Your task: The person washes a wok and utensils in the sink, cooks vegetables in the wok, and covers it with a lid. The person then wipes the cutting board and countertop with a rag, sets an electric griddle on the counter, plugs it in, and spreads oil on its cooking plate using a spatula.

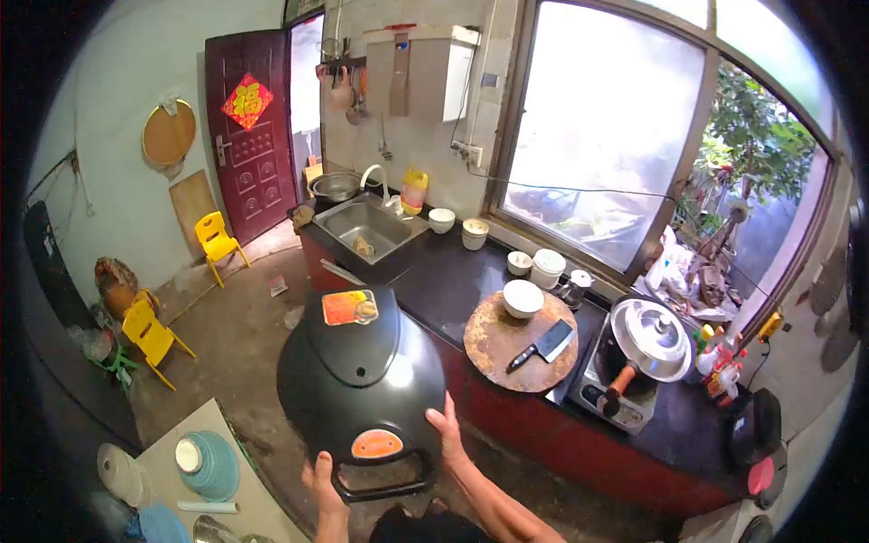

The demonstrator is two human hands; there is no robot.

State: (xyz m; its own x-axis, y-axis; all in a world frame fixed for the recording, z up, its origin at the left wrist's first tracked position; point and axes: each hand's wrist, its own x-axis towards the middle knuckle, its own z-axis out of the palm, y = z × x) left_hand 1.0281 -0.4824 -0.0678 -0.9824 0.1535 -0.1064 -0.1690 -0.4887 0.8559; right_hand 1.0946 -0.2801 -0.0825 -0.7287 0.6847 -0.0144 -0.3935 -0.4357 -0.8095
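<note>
A large, round black electric griddle, lid closed, is held up in front of my body, over the floor between the counter and the near table. It has a food-picture sticker at its far end, an orange label near me and a loop handle at the near edge. My left hand grips its near left side beside the handle, the fingers partly hidden beneath. At the near right side, my right hand is closed around the edge with the thumb on top. Whatever supports its underside is hidden.
Along the dark counter are a sink, white bowls, a round chopping board with a cleaver, and a lidded wok on a stove. A table with a blue basket stands at lower left. Yellow chairs sit beyond.
</note>
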